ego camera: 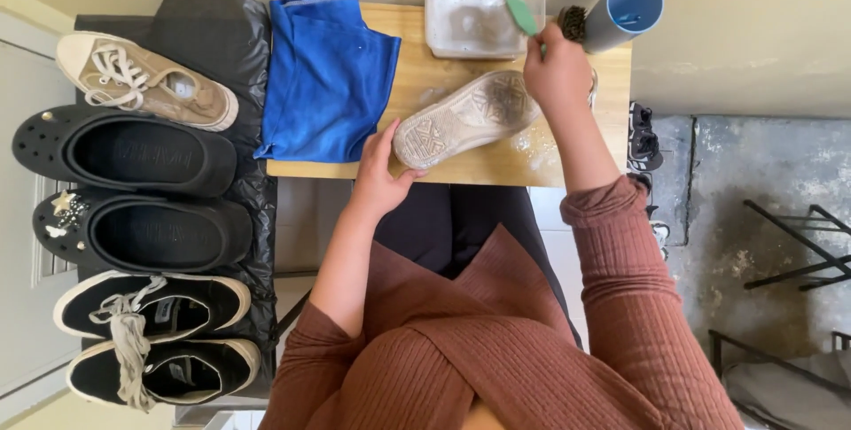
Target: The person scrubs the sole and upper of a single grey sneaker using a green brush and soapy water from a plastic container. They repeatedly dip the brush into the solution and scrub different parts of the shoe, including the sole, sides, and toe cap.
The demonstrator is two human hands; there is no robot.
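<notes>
Hands: left (379, 175) steadies sneaker (467, 117) near table edge (496, 177); right (557, 65) grips brush (523, 15).

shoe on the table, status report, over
Left hand steadies the sole-up shoe. Right hand grips a green-handled brush over the plastic tub. Blue cloth alongside, nothing blocking.

Rust-brown ribbed knit top (496, 359), long sleeves pushed up the forearms, over dark trousers (461, 226).

Our left hand (379, 173) steadies an upturned shoe (467, 117) on the wooden surface (496, 164); our right hand (556, 71) holds a green-handled brush (523, 15) near the far plastic tub (483, 13).
</notes>
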